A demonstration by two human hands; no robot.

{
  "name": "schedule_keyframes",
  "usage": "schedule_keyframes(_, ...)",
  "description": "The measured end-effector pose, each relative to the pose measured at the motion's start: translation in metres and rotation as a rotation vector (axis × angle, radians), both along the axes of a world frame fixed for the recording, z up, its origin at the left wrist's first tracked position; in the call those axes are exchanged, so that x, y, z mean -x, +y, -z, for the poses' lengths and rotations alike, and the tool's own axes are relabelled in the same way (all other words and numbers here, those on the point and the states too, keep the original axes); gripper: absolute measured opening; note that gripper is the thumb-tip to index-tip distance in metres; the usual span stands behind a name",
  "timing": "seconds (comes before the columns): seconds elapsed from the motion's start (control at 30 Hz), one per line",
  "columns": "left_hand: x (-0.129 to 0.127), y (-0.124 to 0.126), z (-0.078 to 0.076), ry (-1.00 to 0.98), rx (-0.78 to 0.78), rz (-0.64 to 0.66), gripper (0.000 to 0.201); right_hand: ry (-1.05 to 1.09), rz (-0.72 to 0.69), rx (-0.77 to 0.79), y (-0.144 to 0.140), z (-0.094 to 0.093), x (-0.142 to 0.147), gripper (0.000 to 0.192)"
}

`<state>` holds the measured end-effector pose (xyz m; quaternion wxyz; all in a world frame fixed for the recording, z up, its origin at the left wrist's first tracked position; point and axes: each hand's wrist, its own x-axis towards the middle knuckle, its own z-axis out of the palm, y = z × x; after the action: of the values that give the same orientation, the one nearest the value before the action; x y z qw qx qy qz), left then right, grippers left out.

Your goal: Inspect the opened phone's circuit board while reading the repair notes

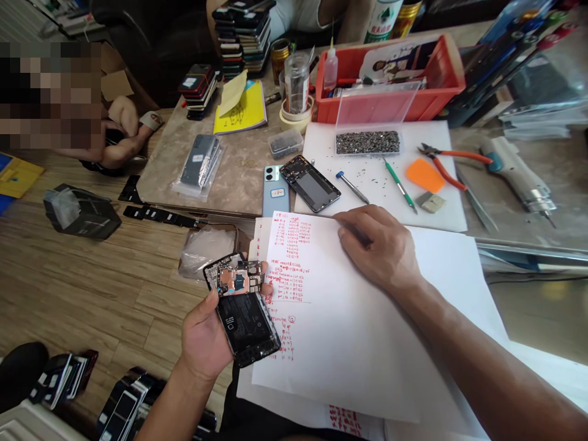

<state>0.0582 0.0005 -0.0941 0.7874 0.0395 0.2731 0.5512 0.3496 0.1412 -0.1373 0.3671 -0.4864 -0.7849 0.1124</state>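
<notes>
My left hand (pixel 206 343) fingers clamped on opened phone (pixel 243 309) (long axis near-far); right hand (pixel 379 245) pinches pen (pixel 356 231) on paper (pixel 349 331), just right.

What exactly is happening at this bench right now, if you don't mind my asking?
The left hand holds an opened phone, its battery and circuit board exposed. The right hand rests on a white sheet with red handwritten figures. Beyond lie a phone frame, a blue phone, a tray of screws and pliers.
</notes>
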Motion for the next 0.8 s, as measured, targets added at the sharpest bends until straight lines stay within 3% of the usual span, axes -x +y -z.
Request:
schedule_keyframes(0.43, -0.0002, 0.0002, -0.0012, 0.067, 0.009, -0.024, 0.070, 0.004, -0.003, -0.014, 0.0001, 0.0005, -0.0002, 0.023)
schedule_keyframes(0.8, 0.0073, -0.0035, 0.0047, 0.044, 0.002, 0.010, 0.081, 0.011, -0.005, -0.006, 0.0006, 0.0009, -0.0002, 0.023)
